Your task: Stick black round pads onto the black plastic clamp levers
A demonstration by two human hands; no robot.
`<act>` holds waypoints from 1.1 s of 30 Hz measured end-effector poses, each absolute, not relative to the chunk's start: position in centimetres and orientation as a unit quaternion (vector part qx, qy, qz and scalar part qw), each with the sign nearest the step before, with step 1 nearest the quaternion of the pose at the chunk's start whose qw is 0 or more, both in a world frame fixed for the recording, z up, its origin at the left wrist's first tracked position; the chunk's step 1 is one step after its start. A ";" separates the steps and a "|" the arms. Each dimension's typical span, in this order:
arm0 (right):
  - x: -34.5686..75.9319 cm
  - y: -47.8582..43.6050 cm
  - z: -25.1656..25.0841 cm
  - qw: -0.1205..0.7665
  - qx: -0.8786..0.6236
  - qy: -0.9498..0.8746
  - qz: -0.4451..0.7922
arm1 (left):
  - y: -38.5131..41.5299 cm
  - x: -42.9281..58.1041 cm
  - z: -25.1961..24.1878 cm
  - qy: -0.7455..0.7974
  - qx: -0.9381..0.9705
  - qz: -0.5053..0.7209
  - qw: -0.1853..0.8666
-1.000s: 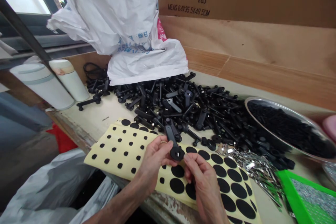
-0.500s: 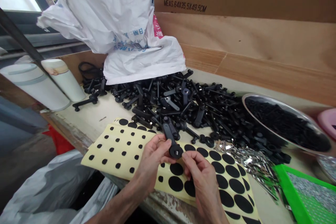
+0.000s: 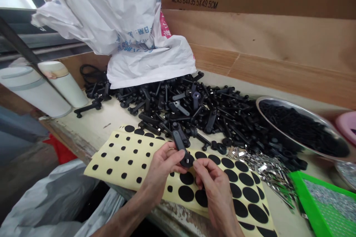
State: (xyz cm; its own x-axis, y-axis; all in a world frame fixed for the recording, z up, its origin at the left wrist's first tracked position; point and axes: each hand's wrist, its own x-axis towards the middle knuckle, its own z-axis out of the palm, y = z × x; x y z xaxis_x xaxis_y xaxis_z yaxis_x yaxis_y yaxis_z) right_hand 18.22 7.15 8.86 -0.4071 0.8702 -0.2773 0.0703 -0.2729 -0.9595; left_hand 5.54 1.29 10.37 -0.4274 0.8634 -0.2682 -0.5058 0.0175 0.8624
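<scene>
My left hand (image 3: pixel 162 166) is shut on a black plastic clamping lever (image 3: pixel 179 144), holding it upright by the arm with its round head low. My right hand (image 3: pixel 214 192) is close by, with thumb and forefinger pinched together right next to the lever's round head (image 3: pixel 187 161). Whether a small dot sits between those fingertips is hidden. Under both hands lies a yellow backing sheet (image 3: pixel 116 159) carrying black round stickers in several sizes. Some spots on the sheet are bare. A large heap of similar black levers (image 3: pixel 178 114) lies just beyond the sheet.
A steel bowl (image 3: pixel 292 105) full of small black parts stands at right, by shiny metal clips (image 3: pixel 267 168) and a green tray (image 3: pixel 308 196). A white sack (image 3: pixel 116 33) sits behind the heap, with cardboard (image 3: pixel 250 33) behind and white containers (image 3: pixel 36 92) at left.
The whole scene has drifted slightly left and up in the picture as the camera moved. My hands and the lever stay in nearly the same grip.
</scene>
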 end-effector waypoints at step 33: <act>18.4 6.9 7.5 0.333 -0.366 -0.869 0.026 | 1.0 5.7 9.4 0.533 0.189 0.678 0.471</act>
State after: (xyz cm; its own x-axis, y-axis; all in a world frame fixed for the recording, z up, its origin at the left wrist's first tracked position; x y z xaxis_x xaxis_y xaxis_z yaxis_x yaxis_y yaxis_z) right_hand 18.38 6.92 7.54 -0.5105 0.6528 0.5596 0.6185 0.7309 -0.2884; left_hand 5.66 0.98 9.45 -0.4858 0.8390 -0.2451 -0.4364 0.0101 0.8997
